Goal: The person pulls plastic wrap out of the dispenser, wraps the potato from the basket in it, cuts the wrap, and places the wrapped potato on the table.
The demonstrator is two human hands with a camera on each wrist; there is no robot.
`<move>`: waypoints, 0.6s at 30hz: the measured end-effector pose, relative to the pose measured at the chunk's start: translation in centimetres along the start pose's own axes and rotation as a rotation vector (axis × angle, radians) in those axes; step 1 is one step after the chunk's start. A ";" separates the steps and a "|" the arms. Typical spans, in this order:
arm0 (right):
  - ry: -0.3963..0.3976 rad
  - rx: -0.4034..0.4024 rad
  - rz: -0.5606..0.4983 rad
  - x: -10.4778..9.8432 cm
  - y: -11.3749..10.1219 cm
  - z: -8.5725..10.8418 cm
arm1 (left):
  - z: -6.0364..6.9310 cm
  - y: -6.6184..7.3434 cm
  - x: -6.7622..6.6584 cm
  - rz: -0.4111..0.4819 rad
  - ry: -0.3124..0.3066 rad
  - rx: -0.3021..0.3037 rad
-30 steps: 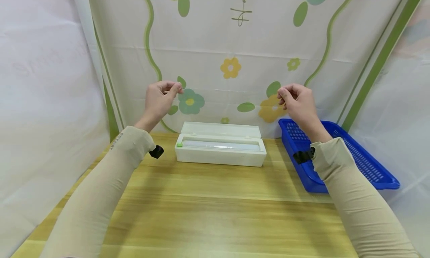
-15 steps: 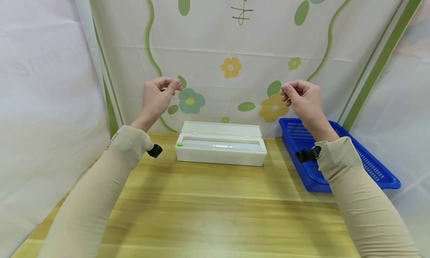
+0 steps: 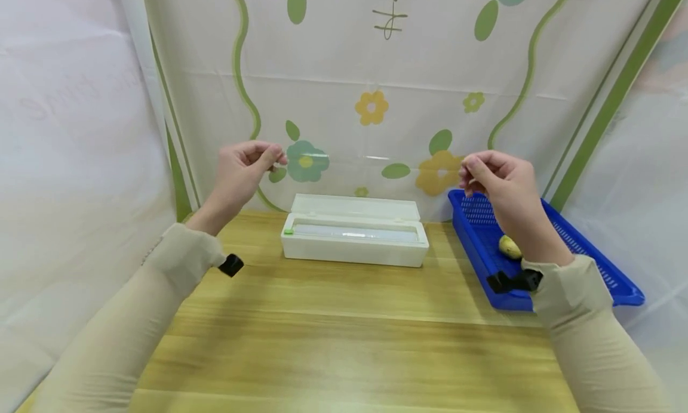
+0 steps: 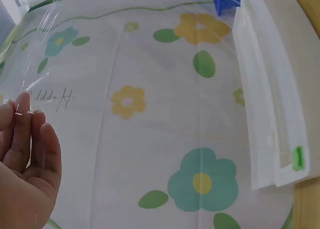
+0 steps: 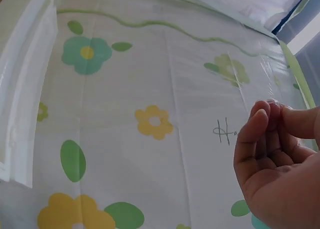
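A sheet of clear film [image 3: 376, 157] [image 4: 31, 69] spans between the two raised hands; only its glints show. My left hand [image 3: 242, 174] [image 4: 27, 164] pinches one corner between thumb and fingers. The other corner is pinched by my right hand [image 3: 507, 189] [image 5: 280, 159], above the blue basket's left part. Below and between the hands, a long white box [image 3: 355, 255] [image 4: 270, 89] stands on the table with its lid [image 3: 355, 207] raised at the back. Inside it lies a pale roll [image 3: 349, 232], and a small green piece [image 3: 288, 231] sits at the left end.
At the right stands the blue perforated basket [image 3: 473, 252], holding a yellowish, rounded item [image 3: 509, 247] partly hidden by the right forearm. A flower-printed sheet [image 3: 333, 55] hangs behind the wooden table [image 3: 322, 341]. Pale sheets also hang at both sides.
Both hands have moved apart and come lower, the left one leftward and the right one rightward. The yellowish item in the basket has come into view beside the right wrist.
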State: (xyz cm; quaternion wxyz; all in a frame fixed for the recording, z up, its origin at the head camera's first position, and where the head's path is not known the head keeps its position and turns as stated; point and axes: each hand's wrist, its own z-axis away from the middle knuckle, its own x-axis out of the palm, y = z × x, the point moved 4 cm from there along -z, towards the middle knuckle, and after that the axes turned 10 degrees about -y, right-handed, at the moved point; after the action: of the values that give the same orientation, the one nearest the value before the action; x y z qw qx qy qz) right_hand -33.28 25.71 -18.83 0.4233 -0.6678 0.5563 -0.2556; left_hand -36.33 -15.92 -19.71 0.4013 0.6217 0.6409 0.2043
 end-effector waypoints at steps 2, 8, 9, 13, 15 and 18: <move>-0.046 0.030 -0.047 0.2 0.2 1.4 | 1.2 -0.2 0.2 0.001 -0.033 0.005; -0.273 0.029 -0.238 0.9 1.4 5.3 | 5.2 -1.3 1.3 0.138 -0.198 -0.090; -0.312 0.037 -0.276 1.0 1.8 5.8 | 5.8 -1.7 1.6 0.186 -0.242 -0.114; -0.460 0.110 -0.431 1.4 3.5 7.6 | 8.3 -3.3 2.3 0.267 -0.394 -0.181; -0.519 0.178 -0.487 1.7 4.6 8.5 | 9.5 -4.1 2.6 0.239 -0.443 -0.205; -0.592 0.305 -0.559 2.3 6.3 9.9 | 11.1 -5.6 3.0 0.213 -0.481 -0.247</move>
State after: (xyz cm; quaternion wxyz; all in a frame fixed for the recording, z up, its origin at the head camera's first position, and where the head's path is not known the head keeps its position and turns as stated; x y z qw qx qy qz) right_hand -27.99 26.19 -29.59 0.5729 -0.7672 0.1643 -0.2371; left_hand -31.02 -16.46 -31.33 0.5906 0.6626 0.4287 0.1685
